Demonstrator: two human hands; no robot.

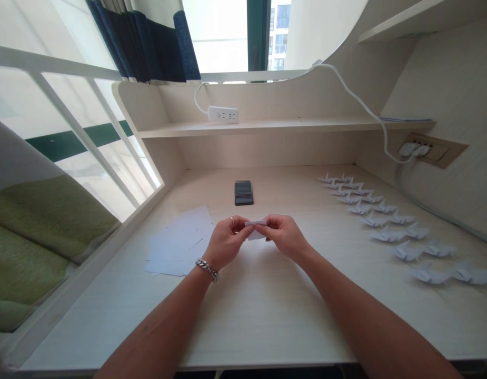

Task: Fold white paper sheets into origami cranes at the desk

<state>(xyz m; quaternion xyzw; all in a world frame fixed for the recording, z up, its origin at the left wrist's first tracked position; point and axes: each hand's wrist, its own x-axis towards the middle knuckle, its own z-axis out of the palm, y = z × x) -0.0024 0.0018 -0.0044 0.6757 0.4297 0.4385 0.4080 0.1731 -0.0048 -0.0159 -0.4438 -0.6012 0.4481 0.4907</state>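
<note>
My left hand (226,243) and my right hand (283,235) meet over the middle of the pale wooden desk (267,316). Both pinch a small folded piece of white paper (256,228) held between their fingertips, just above the desk. The left hand wears a ring and a chain bracelet at the wrist. A loose pile of white paper sheets (180,242) lies just left of my left hand. Two rows of several folded paper cranes (387,221) run along the right side of the desk.
A dark phone (244,192) lies flat behind my hands. A white power strip (223,114) sits on the shelf above, its cable running to a wall socket (420,149) at right. A white rail and green bedding (33,237) border the desk's left edge.
</note>
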